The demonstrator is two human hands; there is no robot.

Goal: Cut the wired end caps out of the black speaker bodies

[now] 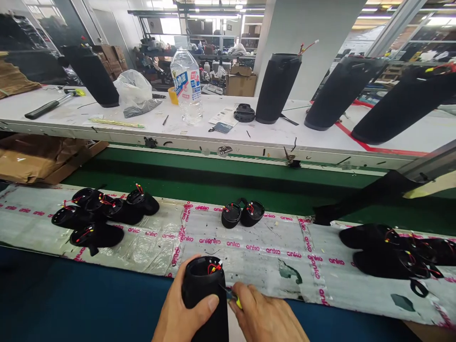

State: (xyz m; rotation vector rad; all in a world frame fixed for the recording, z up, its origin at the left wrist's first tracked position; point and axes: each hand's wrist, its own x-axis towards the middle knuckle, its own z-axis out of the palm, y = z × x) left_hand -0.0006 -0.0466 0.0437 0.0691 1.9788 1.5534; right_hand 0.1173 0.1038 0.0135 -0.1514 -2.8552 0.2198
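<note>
My left hand (188,304) is wrapped round a black fabric-covered speaker housing (208,316), its open end tilted up toward me. Red and yellow wires with a small white connector (214,268) show inside the rim. Pinched in my right hand (263,311) is a small yellow-handled tool (238,301) with a thin dark tip, mostly hidden by the fingers. That tip is at the housing's right side, just below the rim; whether it cuts into the fabric I cannot tell.
Several similar housings lie on the taped bench cover (245,259): a group at left (96,235), a pair (231,216) in the middle, more at right (381,263). The white shelf (149,111) beyond carries upright housings (278,88), a plastic bottle (187,85) and a plastic bag (133,90).
</note>
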